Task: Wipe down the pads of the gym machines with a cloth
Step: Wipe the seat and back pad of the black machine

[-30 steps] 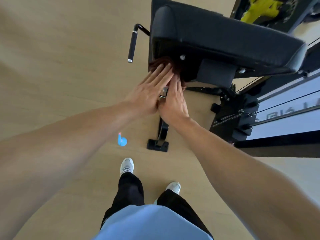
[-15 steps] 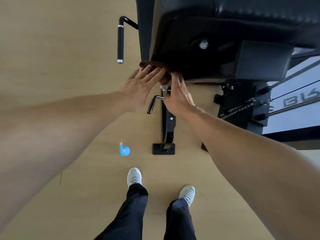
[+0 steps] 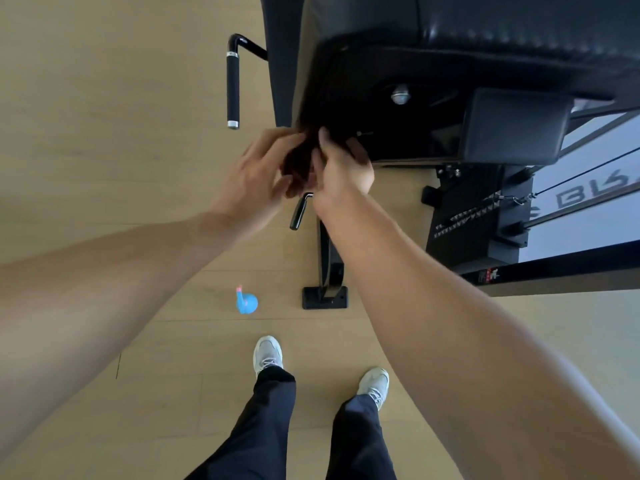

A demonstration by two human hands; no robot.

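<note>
I'm holding the cloth (image 3: 299,161) bunched between both hands just under the near lower edge of the black pad (image 3: 485,26). My left hand (image 3: 256,178) is curling its grip around the cloth's left side, fingers bent over the dark wad. My right hand (image 3: 343,171) is pinching the other side, thumb up, fingertips partly lost in the shadow under the pad, so I can't tell how much fabric that grip has.

Risks, as I'm judging them: the cloth is wadded up, not spread, so if I'm wiping like this only a small patch is going to touch the pad and I'm likely missing the edge and underside. The small lever handle (image 3: 300,211) is sitting right below my right wrist, and a loose corner could be snagging on it or on the bolt (image 3: 400,95) under the pad. A loose pinch could be letting the cloth drop to the floor (image 3: 104,133), near the blue spray bottle (image 3: 246,302).

Orientation: the cloth is a crumpled lump with its long axis running roughly up-down in view, upper end touching the pad's edge, lower end hanging toward my palms. The pad's long axis is running left to right across the top.
</note>
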